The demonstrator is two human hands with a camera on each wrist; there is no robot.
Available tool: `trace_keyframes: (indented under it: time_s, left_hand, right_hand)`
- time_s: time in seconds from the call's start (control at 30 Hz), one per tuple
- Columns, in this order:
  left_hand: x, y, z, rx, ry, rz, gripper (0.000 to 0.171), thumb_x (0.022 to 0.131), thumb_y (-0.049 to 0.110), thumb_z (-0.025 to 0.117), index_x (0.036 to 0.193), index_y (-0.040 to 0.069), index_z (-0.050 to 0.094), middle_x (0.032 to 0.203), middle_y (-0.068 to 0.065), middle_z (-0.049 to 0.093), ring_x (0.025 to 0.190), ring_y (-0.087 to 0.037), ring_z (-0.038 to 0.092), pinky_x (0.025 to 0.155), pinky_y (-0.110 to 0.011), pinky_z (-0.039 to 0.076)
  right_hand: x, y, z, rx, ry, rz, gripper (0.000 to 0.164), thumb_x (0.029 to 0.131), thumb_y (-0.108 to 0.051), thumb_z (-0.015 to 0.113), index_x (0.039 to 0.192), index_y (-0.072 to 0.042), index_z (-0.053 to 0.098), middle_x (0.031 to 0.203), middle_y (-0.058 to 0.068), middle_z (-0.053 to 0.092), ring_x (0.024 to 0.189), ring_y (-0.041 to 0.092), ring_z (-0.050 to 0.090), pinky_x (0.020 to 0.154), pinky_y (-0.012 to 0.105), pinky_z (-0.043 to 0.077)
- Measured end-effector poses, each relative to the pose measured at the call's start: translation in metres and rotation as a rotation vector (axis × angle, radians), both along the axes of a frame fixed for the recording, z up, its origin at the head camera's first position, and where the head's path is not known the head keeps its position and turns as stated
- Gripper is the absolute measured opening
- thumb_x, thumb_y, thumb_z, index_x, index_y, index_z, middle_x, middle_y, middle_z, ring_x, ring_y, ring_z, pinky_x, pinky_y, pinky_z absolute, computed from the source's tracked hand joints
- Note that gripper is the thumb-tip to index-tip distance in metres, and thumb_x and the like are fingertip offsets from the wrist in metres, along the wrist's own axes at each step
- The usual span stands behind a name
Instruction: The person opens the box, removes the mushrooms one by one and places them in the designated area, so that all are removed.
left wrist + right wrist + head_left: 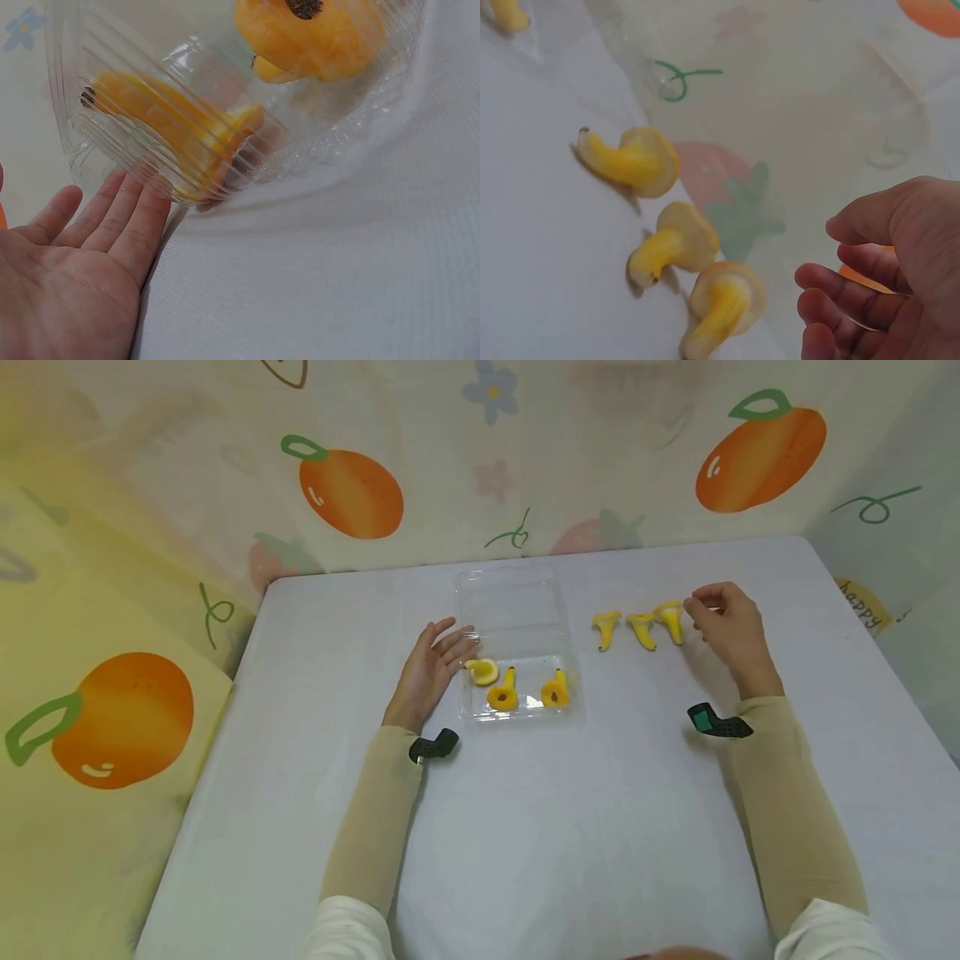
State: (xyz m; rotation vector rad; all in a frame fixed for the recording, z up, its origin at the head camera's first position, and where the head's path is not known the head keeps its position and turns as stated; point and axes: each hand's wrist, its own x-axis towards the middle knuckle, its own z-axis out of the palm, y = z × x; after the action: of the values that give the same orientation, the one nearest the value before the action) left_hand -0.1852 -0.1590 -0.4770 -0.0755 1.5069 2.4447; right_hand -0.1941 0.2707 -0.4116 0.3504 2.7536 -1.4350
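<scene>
A clear plastic clamshell box (517, 714) lies on the table with its lid (506, 597) folded back. In its base are three yellow mushrooms, one (482, 672) at the left, one (503, 692) beside it and one (556, 690) at the right. My left hand (429, 677) is palm up with straight fingers, fingertips right at the box's left side. Three more yellow mushrooms (634, 161) lie in a row right of the box. Just beside the rightmost mushroom (670, 620), my right hand (726, 625) hovers with loosely bent fingers and nothing between thumb and fingertips.
A white cloth covers the table (570, 835). Behind it hangs a curtain (442, 468) printed with oranges and flowers, and a yellow sheet (97, 843) hangs at the left. Dark wrist straps, the left one (435, 746) and the right one (720, 723), sit on both sleeves.
</scene>
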Motion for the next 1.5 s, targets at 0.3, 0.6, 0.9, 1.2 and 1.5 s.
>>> trace_keyframes:
  time_s: [0.3, 0.6, 0.9, 1.2, 1.5]
  left_hand:
    - [0.001, 0.0, 0.001, -0.006, 0.002, 0.005, 0.061, 0.11, 0.047, 0.033, 0.157, 0.008, 0.028, 0.156, -0.02, 0.044, 0.141, -0.033, 0.05, 0.118, -0.041, 0.044]
    - [0.001, 0.0, 0.001, 0.001, 0.004, -0.001, 0.061, 0.11, 0.047, 0.034, 0.157, 0.009, 0.029, 0.155, -0.019, 0.045, 0.14, -0.033, 0.051, 0.117, -0.04, 0.045]
    - [0.0, 0.0, 0.0, 0.008, 0.0, -0.002, 0.065, 0.107, 0.051, 0.04, 0.156, 0.01, 0.031, 0.155, -0.019, 0.046, 0.142, -0.034, 0.05, 0.118, -0.041, 0.045]
    - [-0.002, -0.001, 0.002, 0.0, 0.012, -0.005, 0.056, 0.112, 0.043, 0.029, 0.156, 0.009, 0.031, 0.156, -0.02, 0.044, 0.143, -0.035, 0.048, 0.119, -0.042, 0.043]
    - [-0.001, -0.001, 0.001, 0.01, -0.002, -0.003, 0.062, 0.109, 0.048, 0.035, 0.157, 0.009, 0.03, 0.156, -0.019, 0.045, 0.142, -0.034, 0.049, 0.118, -0.04, 0.044]
  right_hand:
    - [0.005, -0.012, 0.018, -0.001, 0.058, 0.023, 0.038, 0.1, -0.046, 0.055, 0.124, -0.016, 0.056, 0.104, -0.013, 0.056, 0.085, 0.01, 0.056, 0.065, 0.014, 0.047]
    - [0.009, -0.021, 0.031, 0.005, 0.082, 0.067, 0.043, 0.1, -0.046, 0.056, 0.127, -0.012, 0.057, 0.107, -0.013, 0.058, 0.084, 0.011, 0.056, 0.068, 0.014, 0.047]
    - [0.011, -0.034, 0.043, 0.035, 0.078, 0.115, 0.042, 0.101, -0.046, 0.056, 0.127, -0.013, 0.058, 0.111, -0.01, 0.058, 0.09, 0.013, 0.052, 0.069, 0.017, 0.045]
    - [0.012, -0.054, 0.058, 0.008, 0.136, 0.207, 0.035, 0.1, -0.042, 0.059, 0.121, -0.014, 0.063, 0.109, -0.013, 0.06, 0.092, 0.012, 0.05, 0.066, 0.02, 0.044]
    - [0.013, -0.075, 0.067, 0.004, 0.156, 0.27, 0.037, 0.101, -0.04, 0.058, 0.123, -0.011, 0.063, 0.116, 0.0, 0.064, 0.094, 0.014, 0.052, 0.068, 0.02, 0.047]
